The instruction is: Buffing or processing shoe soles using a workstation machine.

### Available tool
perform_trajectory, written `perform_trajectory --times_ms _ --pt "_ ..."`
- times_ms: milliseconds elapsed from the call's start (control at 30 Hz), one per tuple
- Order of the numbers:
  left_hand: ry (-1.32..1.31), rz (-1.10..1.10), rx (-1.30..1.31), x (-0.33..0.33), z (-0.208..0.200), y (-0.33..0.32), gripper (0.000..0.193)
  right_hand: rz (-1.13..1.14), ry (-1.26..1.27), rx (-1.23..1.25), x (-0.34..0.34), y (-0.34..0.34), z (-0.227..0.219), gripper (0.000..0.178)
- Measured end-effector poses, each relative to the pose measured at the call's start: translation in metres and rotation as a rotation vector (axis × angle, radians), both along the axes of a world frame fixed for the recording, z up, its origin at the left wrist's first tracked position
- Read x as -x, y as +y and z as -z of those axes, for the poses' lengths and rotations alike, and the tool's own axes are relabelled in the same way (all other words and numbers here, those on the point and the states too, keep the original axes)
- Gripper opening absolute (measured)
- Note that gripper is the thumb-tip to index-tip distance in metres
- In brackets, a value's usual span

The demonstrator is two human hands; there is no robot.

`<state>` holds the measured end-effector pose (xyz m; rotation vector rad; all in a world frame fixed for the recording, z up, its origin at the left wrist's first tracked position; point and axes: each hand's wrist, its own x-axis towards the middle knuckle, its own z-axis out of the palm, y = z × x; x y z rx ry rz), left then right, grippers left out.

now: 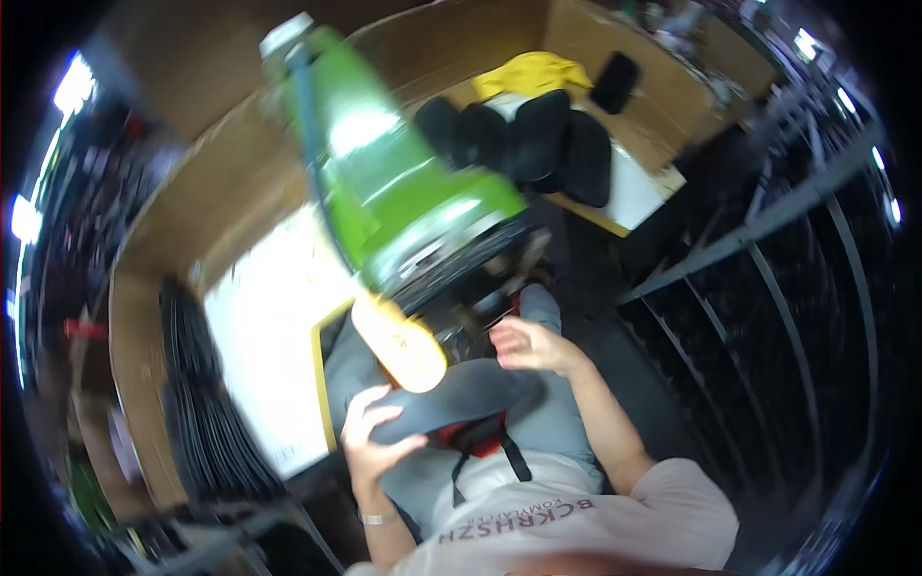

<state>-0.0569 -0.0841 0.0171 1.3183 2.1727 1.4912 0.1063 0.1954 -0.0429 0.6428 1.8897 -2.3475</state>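
Observation:
A dark grey curved panel [461, 398] with a smooth rounded edge lies over my lap, below a green machine head [384, 163] that looks like a sewing machine. My left hand [377, 437] is at the panel's left end, thumb and fingers spread apart around its edge; whether they press on it is unclear. Close above the panel's right end, my right hand [528, 346] has its fingers stretched toward the machine's dark lower part, slightly blurred. A glowing lamp [399, 343] hangs between the machine and my left hand. The machine's working point is dark and hard to make out.
Cardboard walls [144, 365] surround the white tabletop [274, 326]. A stack of black panels [206, 403] stands left; several black pads [543, 139] lie far right near a yellow cloth [533, 72]. A metal rail [759, 226] runs along the right.

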Motion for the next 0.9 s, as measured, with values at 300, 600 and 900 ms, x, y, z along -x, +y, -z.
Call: perform_trajectory --times_ms 300,600,900 --pt "-0.871 0.039 -0.262 -0.058 0.03 0.116 0.032 0.362 0.003 -0.09 -0.09 -0.076 0.013 0.047" --pt "-0.81 -0.07 -0.318 -0.064 0.017 0.145 0.017 0.554 0.195 0.453 -0.095 -0.125 0.017 0.061" --pt "-0.807 -0.057 -0.403 -0.054 0.018 0.136 0.013 0.979 0.275 0.137 -0.103 -0.006 -0.019 0.063"
